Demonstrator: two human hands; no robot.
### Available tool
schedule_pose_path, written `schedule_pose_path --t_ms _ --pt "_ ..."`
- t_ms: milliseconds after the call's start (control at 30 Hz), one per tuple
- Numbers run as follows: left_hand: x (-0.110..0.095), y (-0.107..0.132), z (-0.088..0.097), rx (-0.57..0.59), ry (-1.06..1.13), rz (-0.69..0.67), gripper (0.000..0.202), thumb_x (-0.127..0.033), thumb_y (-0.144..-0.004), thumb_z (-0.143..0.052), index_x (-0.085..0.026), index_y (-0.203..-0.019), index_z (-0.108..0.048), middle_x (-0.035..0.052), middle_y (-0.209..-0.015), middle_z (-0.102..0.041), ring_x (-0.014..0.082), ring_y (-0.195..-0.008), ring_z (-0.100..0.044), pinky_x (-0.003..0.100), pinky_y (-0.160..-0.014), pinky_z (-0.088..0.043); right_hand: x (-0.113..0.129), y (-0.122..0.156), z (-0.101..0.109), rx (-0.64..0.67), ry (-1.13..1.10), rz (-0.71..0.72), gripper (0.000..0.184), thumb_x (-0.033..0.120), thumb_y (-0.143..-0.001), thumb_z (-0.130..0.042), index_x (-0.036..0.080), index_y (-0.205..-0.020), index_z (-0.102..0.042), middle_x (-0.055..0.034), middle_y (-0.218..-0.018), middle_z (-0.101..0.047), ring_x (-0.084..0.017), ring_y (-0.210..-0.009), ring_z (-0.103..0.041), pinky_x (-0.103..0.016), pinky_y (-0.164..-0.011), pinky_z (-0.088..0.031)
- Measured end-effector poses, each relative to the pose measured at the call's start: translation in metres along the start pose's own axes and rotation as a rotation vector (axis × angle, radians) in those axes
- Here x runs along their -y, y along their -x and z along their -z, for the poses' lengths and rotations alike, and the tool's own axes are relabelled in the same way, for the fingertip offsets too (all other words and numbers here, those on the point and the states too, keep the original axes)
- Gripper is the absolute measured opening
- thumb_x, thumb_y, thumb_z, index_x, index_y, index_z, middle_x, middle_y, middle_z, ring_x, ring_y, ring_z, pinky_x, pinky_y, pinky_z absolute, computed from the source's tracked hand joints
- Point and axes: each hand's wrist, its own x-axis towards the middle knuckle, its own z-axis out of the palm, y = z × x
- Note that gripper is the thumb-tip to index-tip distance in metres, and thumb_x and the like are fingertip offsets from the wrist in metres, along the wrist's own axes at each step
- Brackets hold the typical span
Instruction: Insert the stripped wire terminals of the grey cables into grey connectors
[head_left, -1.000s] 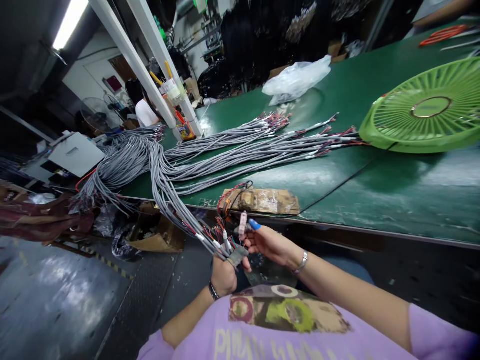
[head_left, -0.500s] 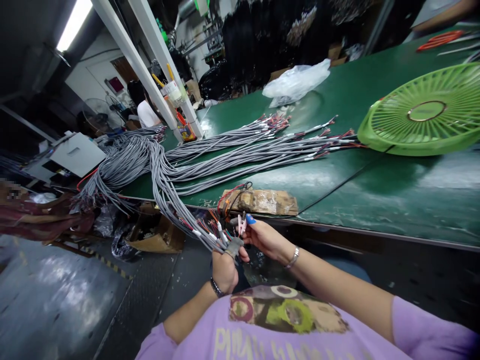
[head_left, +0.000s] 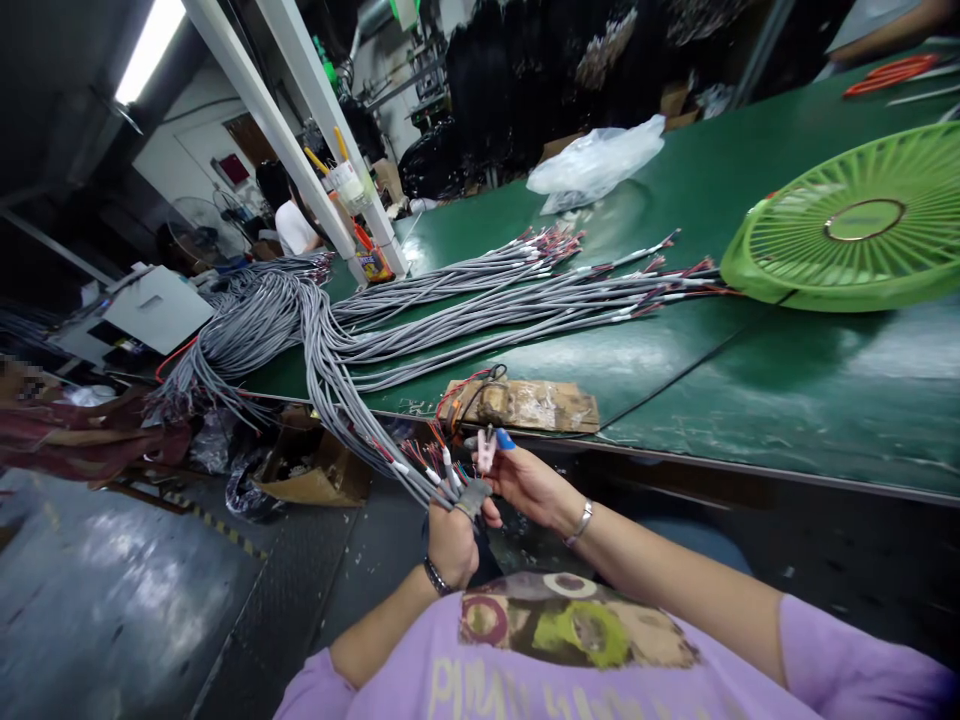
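A bundle of grey cables runs down off the table edge into my left hand, which is closed around the cables near their stripped ends. Thin coloured wires fan out just above that grip. Grey wrapping covers a digit of this hand. My right hand is close beside it, thumb and fingers pinched at a small pink clip. Blue covering is on the right thumb. Whether a wire sits in the clip is too small to tell.
A wooden block with wires lies at the green table's front edge. More grey cables stretch across the table. A green fan stands right, a plastic bag behind. A carton sits below left.
The pink clip stands more upright than before, and my right hand has shifted slightly. My left hand keeps hold of the cables, moved a little to the right.
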Motion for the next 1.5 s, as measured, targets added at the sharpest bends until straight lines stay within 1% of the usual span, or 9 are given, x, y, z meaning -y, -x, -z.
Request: schedule_pose_path --t_ms 100,267,367,467,533,833,1067,1267,1500 --pt "-0.001 0.005 0.005 0.016 -0.004 -0.007 0.028 -0.037 -0.072 -0.064 -0.014 -0.057 -0.06 0.0001 -0.044 -0.057 0.0107 -0.04 -0.052 0.022 -0.043 -0.042 0.001 0.008 0.004 -0.056 -0.012 -0.054 0.036 0.052 -0.073 -0.064 0.016 -0.079 -0.063 -0.0037 -0.075 -0.064 -0.012 -0.066 -0.057 -0.022 -0.057 -0.045" --pt "0.005 0.014 0.02 0.077 -0.11 -0.01 0.029 -0.039 -0.073 -0.065 -0.014 -0.059 -0.06 -0.0004 -0.043 -0.056 0.0105 -0.038 -0.05 0.023 -0.044 -0.041 0.007 0.028 0.002 0.007 0.282 -0.133 0.034 0.045 -0.068 -0.071 0.015 -0.082 -0.062 -0.0043 -0.08 -0.065 -0.009 -0.061 -0.055 -0.02 -0.054 -0.042" --pt "0.006 0.016 0.027 0.123 -0.205 -0.005 0.035 -0.042 -0.074 -0.064 -0.015 -0.052 -0.058 0.0008 -0.042 -0.056 0.0111 -0.039 -0.05 0.024 -0.046 -0.042 0.01 0.036 -0.009 0.153 0.478 -0.128 0.03 0.042 -0.071 -0.069 0.016 -0.081 -0.058 -0.0012 -0.066 -0.065 -0.011 -0.058 -0.056 -0.022 -0.055 -0.041" --pt "0.004 0.017 0.031 0.184 -0.275 0.015 0.035 -0.043 -0.073 -0.065 -0.015 -0.052 -0.059 0.0015 -0.044 -0.058 0.012 -0.042 -0.052 0.024 -0.048 -0.044 0.011 0.04 -0.02 0.311 0.527 -0.131 0.029 0.043 -0.075 -0.065 0.018 -0.083 -0.054 0.0012 -0.056 -0.064 -0.014 -0.053 -0.058 -0.027 -0.059 -0.044" --pt "0.002 0.018 0.032 0.209 -0.296 0.029 0.034 -0.043 -0.072 -0.065 -0.016 -0.053 -0.058 0.0015 -0.045 -0.058 0.0122 -0.043 -0.053 0.024 -0.049 -0.045 0.012 0.04 -0.023 0.335 0.531 -0.134 0.029 0.045 -0.075 -0.064 0.018 -0.08 -0.052 0.0011 -0.056 -0.064 -0.015 -0.051 -0.058 -0.03 -0.06 -0.045" --pt "0.002 0.018 0.03 0.189 -0.234 0.025 0.035 -0.044 -0.072 -0.065 -0.014 -0.054 -0.058 0.001 -0.044 -0.056 0.0112 -0.041 -0.05 0.024 -0.046 -0.043 0.004 0.044 -0.01 0.145 0.507 -0.102 0.03 0.042 -0.067 -0.07 0.016 -0.07 -0.056 -0.0001 -0.056 -0.062 -0.013 -0.055 -0.055 -0.027 -0.057 -0.039" --pt "0.002 0.019 0.039 0.241 -0.217 0.089 0.032 -0.043 -0.071 -0.067 -0.014 -0.059 -0.059 0.0005 -0.044 -0.057 0.011 -0.039 -0.05 0.024 -0.044 -0.043 0.008 0.034 0.004 -0.222 0.211 -0.014 0.017 0.023 -0.063 -0.073 0.018 -0.071 -0.059 0.0025 -0.063 -0.059 -0.007 -0.054 -0.05 -0.021 -0.054 -0.042" --pt "0.004 0.019 0.039 0.151 -0.188 0.067 0.03 -0.041 -0.069 -0.069 -0.015 -0.058 -0.058 0.0004 -0.044 -0.057 0.0107 -0.038 -0.049 0.023 -0.043 -0.041 0.013 0.046 -0.002 -0.047 0.27 -0.163 0.022 0.027 -0.067 -0.072 0.017 -0.085 -0.063 -0.0052 -0.088 -0.065 -0.01 -0.067 -0.057 -0.023 -0.058 -0.046" --pt "-0.001 0.018 0.034 0.2 -0.2 0.059 0.037 -0.045 -0.071 -0.066 -0.014 -0.051 -0.059 0.0008 -0.042 -0.055 0.0105 -0.038 -0.049 0.023 -0.044 -0.041 0.002 0.045 -0.013 0.053 0.583 -0.074 0.031 0.043 -0.064 -0.073 0.017 -0.069 -0.058 0.0016 -0.056 -0.058 -0.011 -0.055 -0.05 -0.024 -0.053 -0.039"
